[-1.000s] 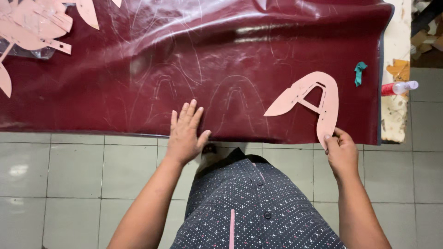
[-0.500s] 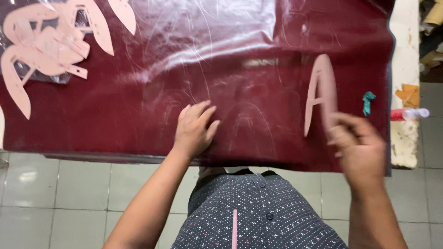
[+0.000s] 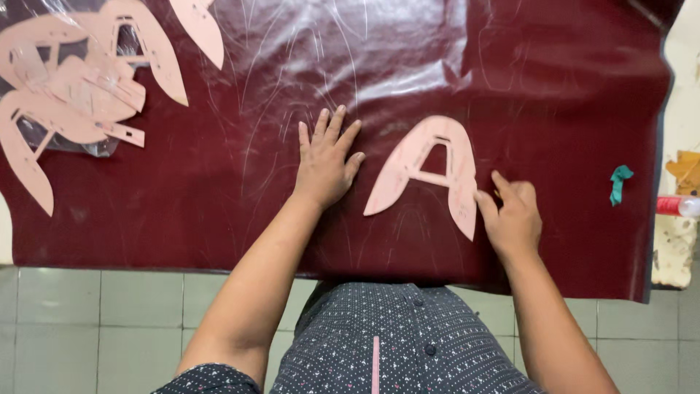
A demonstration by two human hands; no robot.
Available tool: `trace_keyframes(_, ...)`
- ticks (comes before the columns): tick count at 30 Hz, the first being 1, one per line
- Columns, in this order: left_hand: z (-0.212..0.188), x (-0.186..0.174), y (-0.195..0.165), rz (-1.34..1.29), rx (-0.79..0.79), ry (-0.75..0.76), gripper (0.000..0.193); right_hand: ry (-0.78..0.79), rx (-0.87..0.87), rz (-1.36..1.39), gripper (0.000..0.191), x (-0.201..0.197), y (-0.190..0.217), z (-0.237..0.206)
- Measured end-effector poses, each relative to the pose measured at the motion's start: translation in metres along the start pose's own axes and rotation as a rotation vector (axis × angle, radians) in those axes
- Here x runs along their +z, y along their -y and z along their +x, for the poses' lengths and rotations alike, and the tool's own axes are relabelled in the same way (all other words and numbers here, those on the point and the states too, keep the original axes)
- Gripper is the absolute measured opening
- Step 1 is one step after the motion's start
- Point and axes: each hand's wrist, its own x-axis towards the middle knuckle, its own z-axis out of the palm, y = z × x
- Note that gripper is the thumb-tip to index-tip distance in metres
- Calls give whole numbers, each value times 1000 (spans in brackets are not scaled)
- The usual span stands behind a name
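I see a big sheet of dark red leather [image 3: 219,211] that covers almost the whole table. Its surface is shiny, and thin traced outlines are drawn on it in many places. The near edge of the sheet hangs a little over the table edge, above a floor of pale grey tiles [image 3: 95,321].

At the far left corner, on the leather, lies a pile of pink pattern pieces [image 3: 80,102], several on top of each other, partly over a clear plastic bag [image 3: 102,146].

In the middle of the sheet lies 1 pink arch-shaped template [image 3: 452,157], flat on the leather, with a cut-out window and 2 legs that point toward me.

The left hand [image 3: 324,164] rests flat on the leather just beside the left leg of the template, fingers spread and straight; it grasps nothing. The right hand [image 3: 514,219] is at the tip of the right leg. Its fingers are curled and they touch the edge of the template, but I cannot tell if they pinch it or only press it.

At the right, past the edge of the leather, a small teal scrap [image 3: 620,182] lies on the pale table [image 3: 682,109], and near it the end of a red and white tube [image 3: 678,206].
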Motion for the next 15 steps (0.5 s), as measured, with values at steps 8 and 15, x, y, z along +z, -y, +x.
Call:
trace_keyframes(8, -25, -25, -12, -173, 61, 171, 60, 17, -48, 134, 30, 11, 29, 38)
trace_keyframes(15, -34, -21, -5, -169, 13, 168, 61, 178, -205, 201, 53, -6, 21, 8)
